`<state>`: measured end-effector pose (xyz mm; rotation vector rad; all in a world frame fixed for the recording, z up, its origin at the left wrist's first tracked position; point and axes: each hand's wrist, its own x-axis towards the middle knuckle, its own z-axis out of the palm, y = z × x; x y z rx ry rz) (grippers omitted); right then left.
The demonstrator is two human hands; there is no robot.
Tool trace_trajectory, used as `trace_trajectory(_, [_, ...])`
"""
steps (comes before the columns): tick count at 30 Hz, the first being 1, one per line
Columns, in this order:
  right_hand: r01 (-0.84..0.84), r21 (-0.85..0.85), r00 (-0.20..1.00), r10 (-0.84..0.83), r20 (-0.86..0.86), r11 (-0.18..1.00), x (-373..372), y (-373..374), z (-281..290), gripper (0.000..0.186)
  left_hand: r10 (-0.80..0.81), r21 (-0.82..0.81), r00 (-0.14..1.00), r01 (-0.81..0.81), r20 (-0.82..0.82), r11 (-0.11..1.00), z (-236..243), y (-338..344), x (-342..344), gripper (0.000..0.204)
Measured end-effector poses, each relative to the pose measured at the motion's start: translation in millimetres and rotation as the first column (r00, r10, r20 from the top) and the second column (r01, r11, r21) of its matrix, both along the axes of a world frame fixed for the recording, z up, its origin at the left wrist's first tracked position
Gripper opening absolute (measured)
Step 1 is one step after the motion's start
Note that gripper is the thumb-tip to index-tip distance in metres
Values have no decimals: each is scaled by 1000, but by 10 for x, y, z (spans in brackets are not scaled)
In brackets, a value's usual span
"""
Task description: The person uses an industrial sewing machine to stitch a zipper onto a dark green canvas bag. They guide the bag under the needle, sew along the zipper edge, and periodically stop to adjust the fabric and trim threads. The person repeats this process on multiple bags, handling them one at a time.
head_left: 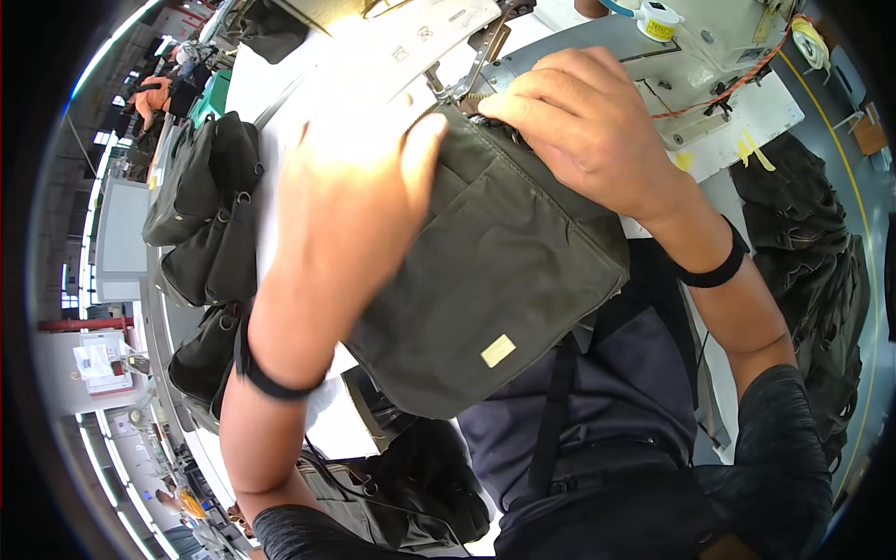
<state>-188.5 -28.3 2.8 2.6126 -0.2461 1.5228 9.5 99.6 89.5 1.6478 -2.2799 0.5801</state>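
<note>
A dark olive fabric bag (467,271) hangs in front of me, a small pale label (498,351) near its lower edge. My left hand (350,196), bright with glare and slightly blurred, is closed on the bag's upper left edge beside a zipper; its thumb lies on the near side. At the upper right edge, the fingers of my right hand (597,126) are bent and pinch the bag's rim. Between both hands, the rim sits at the needle area of a white sewing machine (425,42). My right fingertips partly cover the edge there.
Several similar dark bags (210,177) lie along the left of the white table. More dark bags (411,476) are below, and dark fabric pieces (803,243) hang at right. An orange cord (747,79) crosses the machine's right side. Other people (149,98) are far left.
</note>
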Motion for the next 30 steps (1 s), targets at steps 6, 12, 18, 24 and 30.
trace_trajectory(6, [-32, 101, 999, 29, 35, 994, 25, -56, -56, 21, 345, 539, 767, 1, -541, 842, -395, -311, 439, 24])
trace_trajectory(12, [-36, 163, 997, 25, 66, 986, 93, -160, 6, 16, 388, 712, 723, 201, -571, 673, -301, -548, 793, 21])
trace_trajectory(18, [-7, 236, 999, 17, -41, 972, 36, -272, 0, 19, 209, 780, 890, 218, -406, 586, 10, -909, 810, 47])
trace_trajectory(24, [-92, 336, 995, 96, 5, 937, 129, -290, 51, 23, 285, 814, 888, 152, -362, 561, -35, -860, 772, 58])
trace_trajectory(30, [-48, 298, 998, 58, -27, 953, 113, -308, 11, 15, 125, 630, 897, 193, -423, 752, -92, -651, 620, 44])
